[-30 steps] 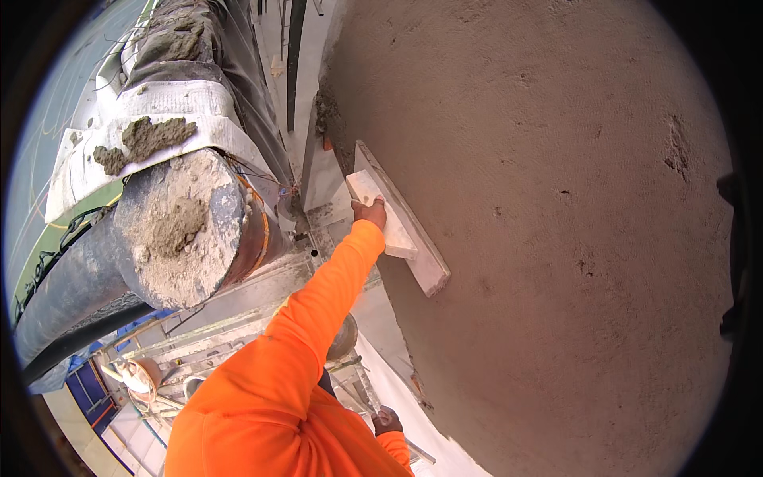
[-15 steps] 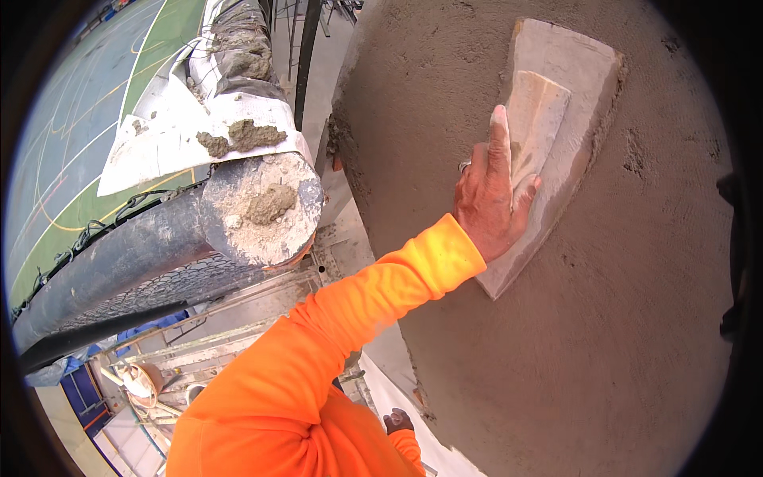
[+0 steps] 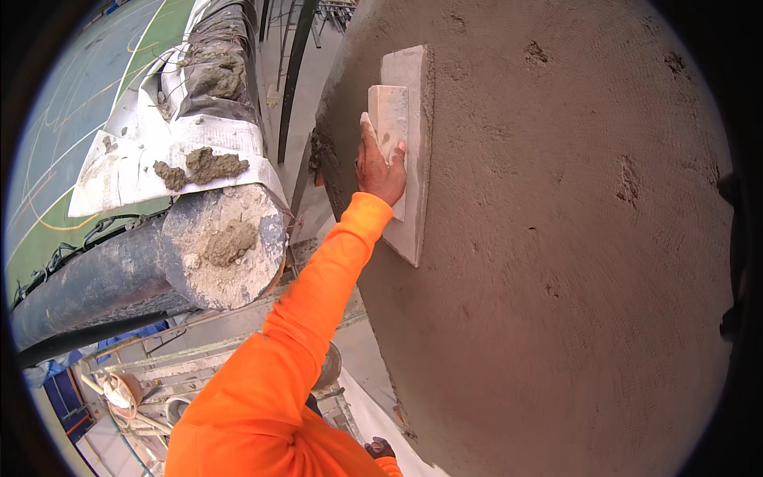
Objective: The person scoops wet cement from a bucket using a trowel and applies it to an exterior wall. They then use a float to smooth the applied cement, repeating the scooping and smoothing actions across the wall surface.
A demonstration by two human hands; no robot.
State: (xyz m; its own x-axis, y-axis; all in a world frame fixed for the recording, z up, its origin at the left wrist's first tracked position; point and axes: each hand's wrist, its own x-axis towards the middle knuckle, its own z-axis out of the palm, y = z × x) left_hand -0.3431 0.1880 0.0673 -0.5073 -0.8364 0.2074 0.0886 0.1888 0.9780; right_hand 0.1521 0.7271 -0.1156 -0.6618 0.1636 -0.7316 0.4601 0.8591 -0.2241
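My left hand [image 3: 381,168], in an orange sleeve, is wrapped round the block handle of a pale plastering float [image 3: 415,107]. The thumb lies on the handle's right side and the fingers along its left. The float's flat face lies against a broad surface of wet grey-brown mortar [image 3: 540,318], close to its left edge. A thin ridge of mortar runs along the float's right side. Low in the view is my right hand [image 3: 380,448], small and dark, with an orange cuff; its fingers are too unclear to read.
Left of the mortar, a thick dark pipe [image 3: 95,274] ends in a mortar-crusted round face [image 3: 225,246]. White sheeting [image 3: 151,151] with mortar lumps drapes over the wrapped bar behind. Below are scaffold planks [image 3: 191,370] and a bucket [image 3: 123,393]; a marked court [image 3: 87,103] lies beyond.
My left hand has moved the float left across the mortar, toward its left edge. The float has turned from a slant to nearly upright in view. The whole view has shifted slightly.
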